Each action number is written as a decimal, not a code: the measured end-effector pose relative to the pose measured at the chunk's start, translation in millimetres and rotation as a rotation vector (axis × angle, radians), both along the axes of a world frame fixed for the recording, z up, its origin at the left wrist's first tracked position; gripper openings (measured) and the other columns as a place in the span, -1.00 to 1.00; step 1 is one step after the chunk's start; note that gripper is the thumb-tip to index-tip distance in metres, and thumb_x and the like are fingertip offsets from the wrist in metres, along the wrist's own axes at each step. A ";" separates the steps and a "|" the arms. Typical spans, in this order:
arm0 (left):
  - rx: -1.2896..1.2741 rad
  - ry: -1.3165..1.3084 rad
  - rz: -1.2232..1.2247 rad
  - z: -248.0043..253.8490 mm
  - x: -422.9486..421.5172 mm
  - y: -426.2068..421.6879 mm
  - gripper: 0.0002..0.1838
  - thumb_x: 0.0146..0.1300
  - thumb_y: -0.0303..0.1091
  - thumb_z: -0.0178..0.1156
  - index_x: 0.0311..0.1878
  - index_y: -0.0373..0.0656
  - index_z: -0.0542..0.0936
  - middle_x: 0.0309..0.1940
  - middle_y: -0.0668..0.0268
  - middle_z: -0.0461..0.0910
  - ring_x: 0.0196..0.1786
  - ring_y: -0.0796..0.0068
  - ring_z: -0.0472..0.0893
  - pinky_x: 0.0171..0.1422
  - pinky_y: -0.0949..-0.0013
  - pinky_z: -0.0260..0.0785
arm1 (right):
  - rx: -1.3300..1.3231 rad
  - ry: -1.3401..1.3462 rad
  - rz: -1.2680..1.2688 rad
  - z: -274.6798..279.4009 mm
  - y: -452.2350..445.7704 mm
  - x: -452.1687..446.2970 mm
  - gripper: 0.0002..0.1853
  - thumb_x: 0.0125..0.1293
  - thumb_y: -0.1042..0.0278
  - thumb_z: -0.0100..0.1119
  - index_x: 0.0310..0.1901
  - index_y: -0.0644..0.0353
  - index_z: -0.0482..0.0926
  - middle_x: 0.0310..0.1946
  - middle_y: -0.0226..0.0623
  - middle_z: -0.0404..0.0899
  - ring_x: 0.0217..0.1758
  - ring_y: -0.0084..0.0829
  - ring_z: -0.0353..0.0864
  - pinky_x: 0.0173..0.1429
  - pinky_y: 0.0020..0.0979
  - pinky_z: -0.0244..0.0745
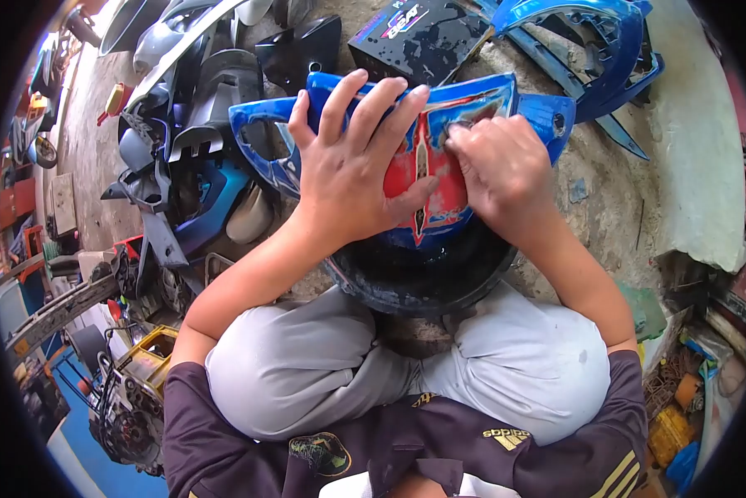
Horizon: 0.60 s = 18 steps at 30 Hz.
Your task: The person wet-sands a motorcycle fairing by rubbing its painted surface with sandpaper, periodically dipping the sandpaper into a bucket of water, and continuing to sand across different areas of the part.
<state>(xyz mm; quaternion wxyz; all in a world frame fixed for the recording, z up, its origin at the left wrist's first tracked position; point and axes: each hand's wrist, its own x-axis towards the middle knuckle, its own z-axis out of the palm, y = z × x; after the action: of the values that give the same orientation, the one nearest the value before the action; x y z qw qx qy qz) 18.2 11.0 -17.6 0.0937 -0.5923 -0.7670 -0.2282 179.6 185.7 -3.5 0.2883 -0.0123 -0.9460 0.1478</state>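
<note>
A blue plastic panel [547, 116] with a worn red middle and a pale scraped strip lies across a round black basin [423, 286] in front of my crossed legs. My left hand [352, 158] rests on the panel's left part, fingers spread and pointing away from me, thumb over the red area. On the right part my right hand [502, 170] is closed, its fingertips pressed on the scraped surface near the upper edge. Whatever those fingers hold is too hidden to make out.
A black box [419, 37] stands beyond the panel. Blue fairings [614, 66] lie at the upper right, dark plastic parts [219, 100] at the left. An engine [132, 423] and a yellow crate [149, 357] are at the lower left.
</note>
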 end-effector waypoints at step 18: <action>0.001 0.001 0.005 -1.1 0.7 -2.8 0.00 0.15 0.32 0.50 0.65 0.12 0.56 0.60 0.29 0.46 0.73 0.01 0.27 0.78 -0.35 -0.21 | -0.006 0.058 -0.144 -14.6 0.0 5.8 -0.74 0.48 0.47 0.38 0.16 0.16 0.72 -0.23 -0.33 0.63 -0.12 -0.23 0.66 0.21 -0.11 0.34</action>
<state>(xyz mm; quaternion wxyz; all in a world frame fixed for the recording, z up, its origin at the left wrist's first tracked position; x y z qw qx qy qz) 18.9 8.2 -18.7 0.0947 -0.5904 -0.7684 -0.2281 185.4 185.7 -18.1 0.3255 -0.0770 -0.9334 0.1299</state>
